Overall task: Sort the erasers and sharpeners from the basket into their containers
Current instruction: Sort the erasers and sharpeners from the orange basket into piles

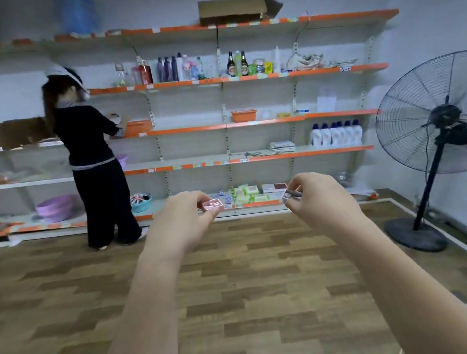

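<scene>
Both arms are out in front of me, hands raised over the wood floor, each one carrying something small. My left hand [186, 210] pinches a pale pink piece [212, 205] between thumb and fingertips; it looks like a little boxy sharpener or eraser, though blur keeps me from saying which. My right hand [315, 196] has its fingers curled around a small grey-and-white piece [291, 195], also too blurred to name for certain.

Handling call: these look light, rigid and smooth-sided, so they should ride fine in a fingertip pinch across the two flat faces. Easy to fumble if I loosen up, though I doubt a drop would hurt them.

Containers now. Far ahead on the middle shelf sits an orange basket [244, 115] with something pale inside; I can't make out the contents from here. Further left on the same shelf, a second orange bin [138, 127] stands just beside another person [92, 148] who is reaching toward it. On the bottom shelf I see a purple basin [56, 207] and a teal bowl [141, 202] holding something striped. Which of these takes erasers and which takes sharpeners, I cannot tell. A standing fan [438, 123] guards the right side.
</scene>
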